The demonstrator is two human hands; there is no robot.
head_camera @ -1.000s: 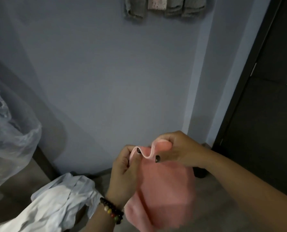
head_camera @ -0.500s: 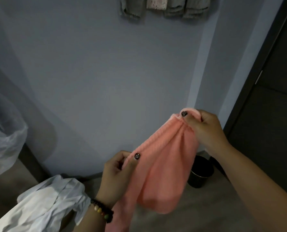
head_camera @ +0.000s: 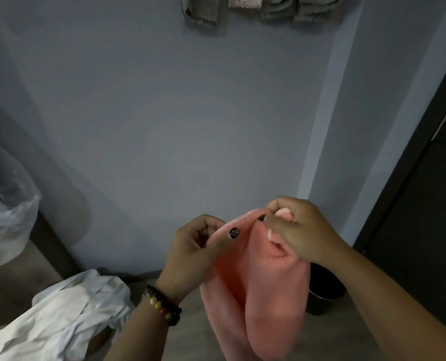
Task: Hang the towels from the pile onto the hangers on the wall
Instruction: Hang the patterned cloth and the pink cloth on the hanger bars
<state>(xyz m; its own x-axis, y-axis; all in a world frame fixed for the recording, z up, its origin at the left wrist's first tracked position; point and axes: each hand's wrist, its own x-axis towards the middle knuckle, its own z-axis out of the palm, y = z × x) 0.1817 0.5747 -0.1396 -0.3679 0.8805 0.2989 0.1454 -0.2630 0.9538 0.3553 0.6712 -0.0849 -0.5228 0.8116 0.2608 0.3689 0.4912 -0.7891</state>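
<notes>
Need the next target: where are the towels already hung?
Head view, top edge centre-right: the hung towels on the wall, high above both hands gripping the pink towel.

Dim blue-grey wall [head_camera: 190,126], dark door [head_camera: 425,217]

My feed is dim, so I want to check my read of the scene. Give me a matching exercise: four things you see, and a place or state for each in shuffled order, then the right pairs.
Things:
1. pink towel
2. grey towels
3. white cloth
4. dark bin

Places or states:
A. hanging high on the wall at the top of the view
B. lying crumpled at lower left
C. pinched along its top edge by the left hand and the right hand
D. on the floor, partly hidden behind the pink towel

Pairs: 1-C, 2-A, 3-B, 4-D
</notes>
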